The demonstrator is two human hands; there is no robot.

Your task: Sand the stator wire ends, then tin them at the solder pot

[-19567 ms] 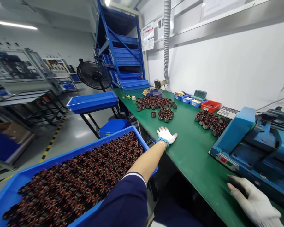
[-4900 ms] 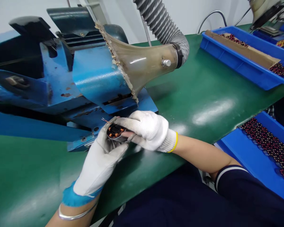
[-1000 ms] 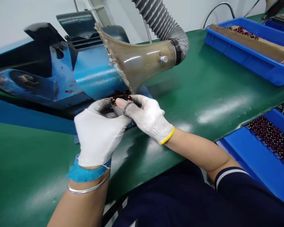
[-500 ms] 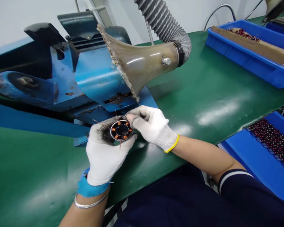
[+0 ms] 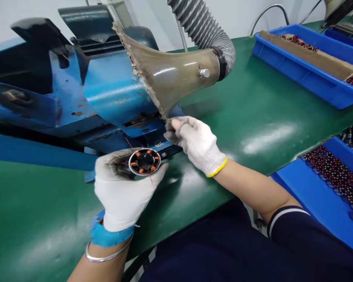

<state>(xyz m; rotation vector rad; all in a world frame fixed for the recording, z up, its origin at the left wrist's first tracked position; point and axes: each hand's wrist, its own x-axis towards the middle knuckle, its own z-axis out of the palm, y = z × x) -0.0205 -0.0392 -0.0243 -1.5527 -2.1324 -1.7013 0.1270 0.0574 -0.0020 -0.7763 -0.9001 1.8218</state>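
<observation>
In the head view a round stator [image 5: 144,161], silver-rimmed with copper coils around a dark middle, is gripped by my left hand [image 5: 126,188]. Thin wires stick out above and below it. The glove's fingers curl behind its left side and my thumb lies along its lower right edge. Apart from the stator, my right hand [image 5: 192,143] is closed near the lower lip of a brownish, translucent funnel [image 5: 176,76]. Its thumb presses on the bent fingers; whatever may be between them is hidden. Both hands wear white gloves with grey-smudged fingers.
A blue belt machine [image 5: 117,90] fills the upper left, with a grey corrugated hose [image 5: 206,25] leading from the funnel. At the back right of the green table [image 5: 238,105] stands a blue tray [image 5: 297,78] of small parts. Another blue bin [image 5: 302,188] below holds many stacked coil-wound parts.
My right hand has moved up and right, off the stator toward the funnel's lip. My left hand, still holding the stator, has shifted slightly left. The view has turned a little.
</observation>
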